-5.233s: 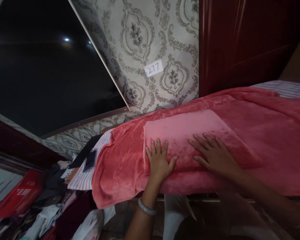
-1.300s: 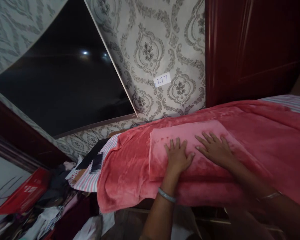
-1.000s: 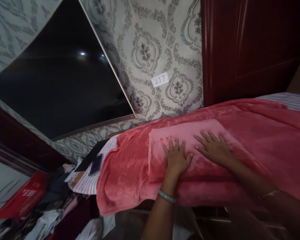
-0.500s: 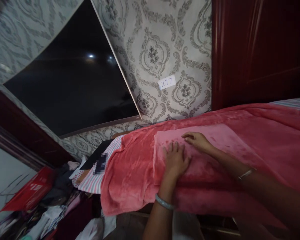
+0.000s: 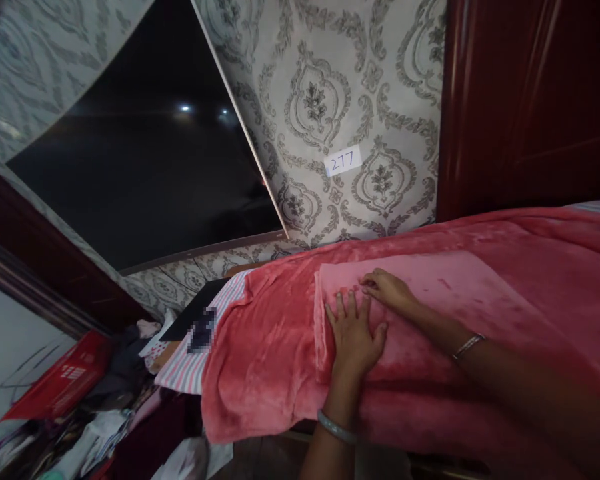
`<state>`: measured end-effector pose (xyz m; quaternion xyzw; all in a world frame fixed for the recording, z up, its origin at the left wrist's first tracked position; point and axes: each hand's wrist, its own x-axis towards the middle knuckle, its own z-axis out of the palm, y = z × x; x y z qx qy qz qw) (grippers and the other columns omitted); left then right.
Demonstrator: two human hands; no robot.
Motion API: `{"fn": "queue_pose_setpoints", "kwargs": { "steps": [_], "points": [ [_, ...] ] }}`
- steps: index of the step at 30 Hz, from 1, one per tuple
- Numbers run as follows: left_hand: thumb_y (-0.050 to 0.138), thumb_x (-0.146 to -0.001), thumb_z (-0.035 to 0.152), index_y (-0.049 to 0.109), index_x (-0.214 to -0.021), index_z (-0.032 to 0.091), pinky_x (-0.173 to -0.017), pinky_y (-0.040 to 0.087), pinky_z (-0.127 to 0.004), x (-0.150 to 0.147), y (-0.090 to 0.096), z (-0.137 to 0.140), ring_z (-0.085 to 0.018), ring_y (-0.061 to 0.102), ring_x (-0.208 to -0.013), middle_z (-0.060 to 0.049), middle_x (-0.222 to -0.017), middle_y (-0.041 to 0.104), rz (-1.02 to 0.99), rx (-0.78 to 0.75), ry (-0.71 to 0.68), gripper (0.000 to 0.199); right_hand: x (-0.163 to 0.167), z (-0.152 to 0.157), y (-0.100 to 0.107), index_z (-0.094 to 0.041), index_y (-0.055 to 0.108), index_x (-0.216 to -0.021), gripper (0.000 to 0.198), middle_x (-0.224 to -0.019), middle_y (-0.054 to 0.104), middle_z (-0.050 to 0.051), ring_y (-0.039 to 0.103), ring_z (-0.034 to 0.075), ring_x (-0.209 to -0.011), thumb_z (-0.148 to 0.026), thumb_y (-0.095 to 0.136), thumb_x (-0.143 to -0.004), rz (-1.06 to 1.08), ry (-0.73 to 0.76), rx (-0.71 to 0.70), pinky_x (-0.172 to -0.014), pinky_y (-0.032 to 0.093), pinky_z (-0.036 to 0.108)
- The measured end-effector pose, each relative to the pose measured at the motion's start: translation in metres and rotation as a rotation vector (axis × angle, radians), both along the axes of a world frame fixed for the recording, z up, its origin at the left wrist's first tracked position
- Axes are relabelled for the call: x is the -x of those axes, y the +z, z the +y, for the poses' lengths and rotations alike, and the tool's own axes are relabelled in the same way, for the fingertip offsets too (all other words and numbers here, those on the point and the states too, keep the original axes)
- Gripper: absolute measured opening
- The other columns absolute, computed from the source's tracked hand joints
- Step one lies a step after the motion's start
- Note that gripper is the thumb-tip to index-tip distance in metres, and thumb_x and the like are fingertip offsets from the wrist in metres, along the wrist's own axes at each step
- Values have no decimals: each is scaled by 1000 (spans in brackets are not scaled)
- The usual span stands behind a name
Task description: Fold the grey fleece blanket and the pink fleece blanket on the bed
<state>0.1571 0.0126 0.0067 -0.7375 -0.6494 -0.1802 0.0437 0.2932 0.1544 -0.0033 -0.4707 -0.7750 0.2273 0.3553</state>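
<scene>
A folded pink plush cloth (image 5: 445,280) lies on a larger red blanket (image 5: 265,333). My left hand (image 5: 356,337) rests flat on the cloth near its left side, fingers spread. Beside it, my right hand (image 5: 386,290) is just beyond the left fingertips, with thumb and fingers pinched together at the cloth's surface. Whatever may be between those fingertips is too small to make out.
A striped sheet (image 5: 185,370) shows under the blanket's left end. A large dark television (image 5: 170,153) is against the patterned wall, near a paper label (image 5: 343,160) marked 277. Lower left, a red bag (image 5: 63,377) sits among piled clothes. A dark red wooden panel (image 5: 525,100) stands at right.
My right hand has shifted left and slightly nearer, closer to my left fingertips. The left hand stays spread on the cloth. The whole view has shifted a little.
</scene>
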Motion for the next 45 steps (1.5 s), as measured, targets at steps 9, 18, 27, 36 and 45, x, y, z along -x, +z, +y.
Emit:
{"fn": "queue_pose_setpoints", "kwargs": {
  "steps": [9,18,27,36,45],
  "points": [
    [55,-97,52,49,-155,29,-126,15,-71,0,-1,-1,-39,20,-160,-9,-171,32,-12,-6,1,63,-1,3,-8,-21,68,-79,20,-84,73,5,65,18,-79,-35,54,-79,221,-13,-24,-76,50,30],
    [53,-97,54,49,-156,30,-126,16,-71,1,1,-1,-39,21,-160,-8,-171,33,-22,17,0,63,-4,4,-13,-19,66,-84,32,-80,74,8,67,19,-70,-43,45,-86,331,-91,-12,-67,56,31],
    [53,-97,53,50,-155,29,-127,15,-70,1,1,0,-39,20,-160,-8,-171,33,-9,10,1,62,-58,-25,14,-21,73,-119,43,-132,69,13,61,29,-127,-44,48,-93,61,-136,-152,-117,43,49],
    [51,-99,52,48,-157,28,-127,10,-69,1,5,3,-38,17,-160,-9,-171,31,2,67,15,63,-151,-81,-33,-35,52,-152,61,-164,42,8,31,44,-153,-55,42,-95,-426,-313,-120,-115,29,77],
    [53,-98,50,46,-158,30,-128,13,-65,5,23,6,-35,18,-161,-6,-172,30,29,181,21,63,-145,-83,-39,-34,52,-153,61,-163,43,7,33,39,-152,-54,38,-96,-363,-348,-162,-115,32,73]
  ]
}}
